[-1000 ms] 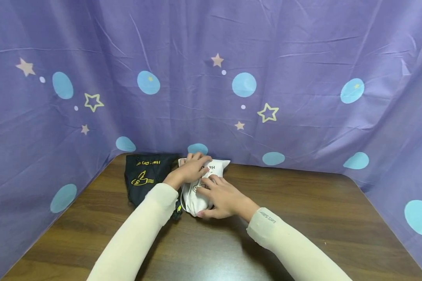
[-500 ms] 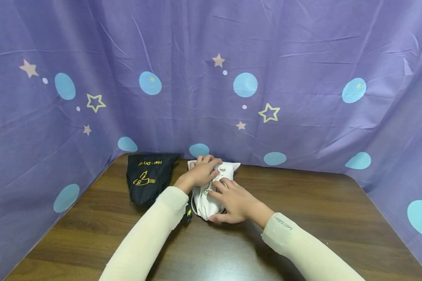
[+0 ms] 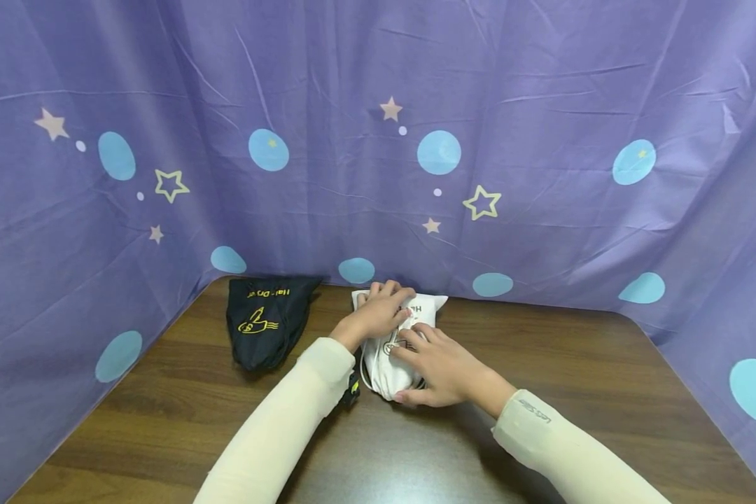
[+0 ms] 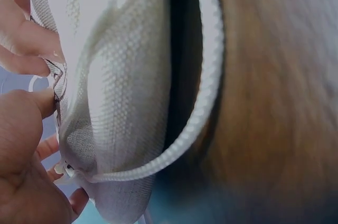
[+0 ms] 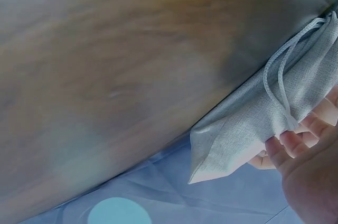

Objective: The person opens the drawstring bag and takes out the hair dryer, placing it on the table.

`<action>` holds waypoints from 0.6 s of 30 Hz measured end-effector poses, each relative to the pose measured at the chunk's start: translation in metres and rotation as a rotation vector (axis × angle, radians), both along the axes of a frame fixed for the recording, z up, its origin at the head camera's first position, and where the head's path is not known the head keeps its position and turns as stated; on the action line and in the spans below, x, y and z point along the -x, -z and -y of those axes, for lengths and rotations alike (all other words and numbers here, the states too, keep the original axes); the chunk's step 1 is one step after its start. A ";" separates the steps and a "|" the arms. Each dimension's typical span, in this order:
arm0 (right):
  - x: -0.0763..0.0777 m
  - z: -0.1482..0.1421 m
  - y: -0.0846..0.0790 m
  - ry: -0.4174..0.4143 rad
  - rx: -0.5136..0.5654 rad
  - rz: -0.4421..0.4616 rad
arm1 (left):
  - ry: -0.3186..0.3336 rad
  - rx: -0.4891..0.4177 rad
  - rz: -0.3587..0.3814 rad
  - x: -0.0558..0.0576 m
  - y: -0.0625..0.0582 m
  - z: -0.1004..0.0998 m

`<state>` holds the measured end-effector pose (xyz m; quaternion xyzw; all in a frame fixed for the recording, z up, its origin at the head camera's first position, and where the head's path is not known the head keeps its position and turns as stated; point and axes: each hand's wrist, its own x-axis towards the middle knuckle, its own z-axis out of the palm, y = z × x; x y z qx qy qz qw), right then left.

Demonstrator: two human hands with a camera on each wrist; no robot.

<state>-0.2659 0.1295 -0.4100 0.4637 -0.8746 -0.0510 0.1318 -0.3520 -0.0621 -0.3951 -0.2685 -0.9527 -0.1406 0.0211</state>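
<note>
A white cloth drawstring pouch (image 3: 387,374) lies on the table, printed with dark lettering that reads partly as "Ha…" and a line drawing. My left hand (image 3: 378,313) rests across its far part, fingers spread over the top. Lower down, my right hand (image 3: 444,364) lies on its right side with loosely spread fingers and the thumb at the near end. Close up in the left wrist view, a white cord (image 4: 208,60) loops out beside the cloth. The right wrist view has the right fingertips (image 5: 277,147) touching the fabric. What the pouch contains is hidden.
A black pouch (image 3: 267,336) with yellow "Hair Dryer" lettering and a dryer drawing lies to the left. A purple curtain (image 3: 542,231) with stars and dots stands along the back and sides of the wooden table (image 3: 573,371). A small dark piece (image 3: 351,392) shows under the left wrist.
Both hands have moved right together with the white pouch, sliding it away from the black pouch. The gap between the two pouches has widened. The black pouch stays in its place.
</note>
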 end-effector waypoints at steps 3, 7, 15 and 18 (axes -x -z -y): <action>-0.001 -0.007 0.001 -0.004 0.019 0.006 | 0.000 0.002 -0.005 -0.001 0.000 -0.007; -0.003 -0.016 0.002 0.008 0.031 0.022 | 0.002 -0.001 -0.017 -0.002 0.001 -0.017; -0.008 -0.032 0.003 0.020 0.035 0.024 | -0.010 -0.004 -0.007 -0.002 0.007 -0.035; -0.009 -0.040 0.004 0.024 0.038 0.020 | -0.001 -0.009 -0.021 -0.004 0.006 -0.042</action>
